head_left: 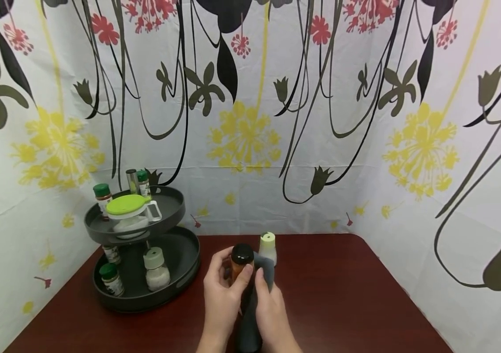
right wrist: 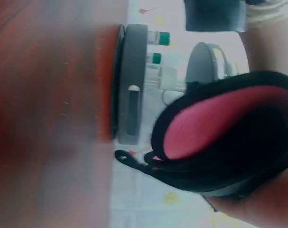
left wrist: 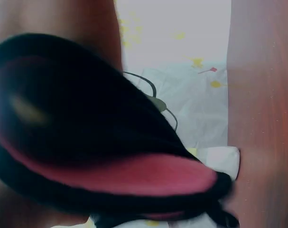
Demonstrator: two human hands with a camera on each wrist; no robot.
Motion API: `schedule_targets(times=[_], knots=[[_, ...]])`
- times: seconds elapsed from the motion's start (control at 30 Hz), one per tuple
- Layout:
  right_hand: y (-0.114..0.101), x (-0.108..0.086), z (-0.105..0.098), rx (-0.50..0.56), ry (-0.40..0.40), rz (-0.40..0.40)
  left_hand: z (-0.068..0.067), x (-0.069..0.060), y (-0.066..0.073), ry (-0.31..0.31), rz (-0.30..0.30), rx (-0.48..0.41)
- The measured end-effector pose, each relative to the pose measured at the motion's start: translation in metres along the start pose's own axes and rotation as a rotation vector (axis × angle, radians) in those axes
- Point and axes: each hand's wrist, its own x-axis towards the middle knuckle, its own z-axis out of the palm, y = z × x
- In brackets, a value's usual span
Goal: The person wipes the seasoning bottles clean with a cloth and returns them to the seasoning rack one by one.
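My left hand (head_left: 221,296) grips a small spice jar with a black cap (head_left: 242,254) and orange-brown contents. Beside it, my right hand (head_left: 272,309) pinches what looks like a dark grey oven mitt (head_left: 250,326), thumb lying on its blue-grey upper part. The mitt hangs between both forearms. Its black-edged opening, pink lining (left wrist: 148,175) and small loop fill much of the left wrist view. From the right wrist view, the same pink-lined opening (right wrist: 200,128) hides the fingers. Just behind the hands stands a white shaker with a pale yellow-green lid (head_left: 268,245).
A two-tier grey turntable rack (head_left: 190,264) stands at the left of the dark red table (head_left: 343,304). It bears several green-capped jars (head_left: 111,279), a shaker (head_left: 157,269) and a green-lidded container (head_left: 129,208). Flower-patterned cloth (head_left: 241,196) encloses the table's back and sides.
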Motion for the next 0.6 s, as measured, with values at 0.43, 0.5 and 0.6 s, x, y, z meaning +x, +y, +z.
schedule_targets(times=[0.43, 0.5, 0.6], knots=[[-0.006, -0.006, 0.004, 0.011, -0.043, -0.023, -0.004, 0.0, 0.003, 0.001, 0.003, -0.008], [-0.007, -0.004, 0.004, -0.016, -0.034, -0.042, -0.005, 0.001, 0.003, -0.005, 0.0, -0.005], [-0.014, -0.002, 0.004, -0.093, 0.02, -0.144, -0.005, 0.002, 0.002, -0.024, -0.012, -0.007]])
